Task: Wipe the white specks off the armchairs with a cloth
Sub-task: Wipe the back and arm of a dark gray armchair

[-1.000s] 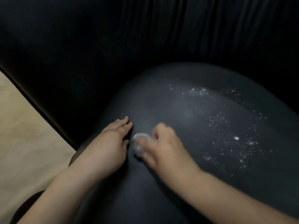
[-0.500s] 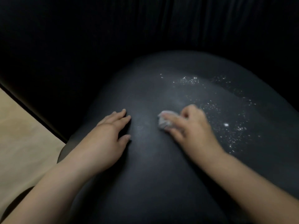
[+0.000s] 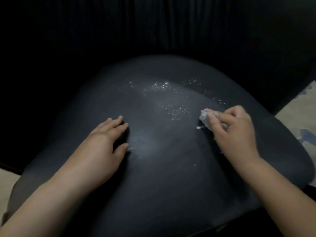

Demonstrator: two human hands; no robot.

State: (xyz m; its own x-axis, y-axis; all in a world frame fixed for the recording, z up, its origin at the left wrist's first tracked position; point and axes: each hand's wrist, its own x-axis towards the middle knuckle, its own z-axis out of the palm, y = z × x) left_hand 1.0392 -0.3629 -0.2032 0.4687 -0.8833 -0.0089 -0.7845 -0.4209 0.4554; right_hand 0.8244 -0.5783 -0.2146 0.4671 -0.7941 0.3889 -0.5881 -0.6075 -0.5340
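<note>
A balled-up cloth (image 3: 205, 118) is pinched in the right hand (image 3: 236, 132) on the dark armchair seat (image 3: 171, 185), right beside the white specks (image 3: 177, 112), while the left hand (image 3: 106, 142) is laid flat, fingers relaxed.

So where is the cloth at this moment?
In the head view, the cloth is on the right side of the seat cushion, bunched in the right hand, just right of the remaining white specks.

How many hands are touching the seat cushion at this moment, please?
2. The left hand rests flat on the seat cushion, left of the white specks. The right hand, at their right, presses a crumpled cloth on it.
</note>
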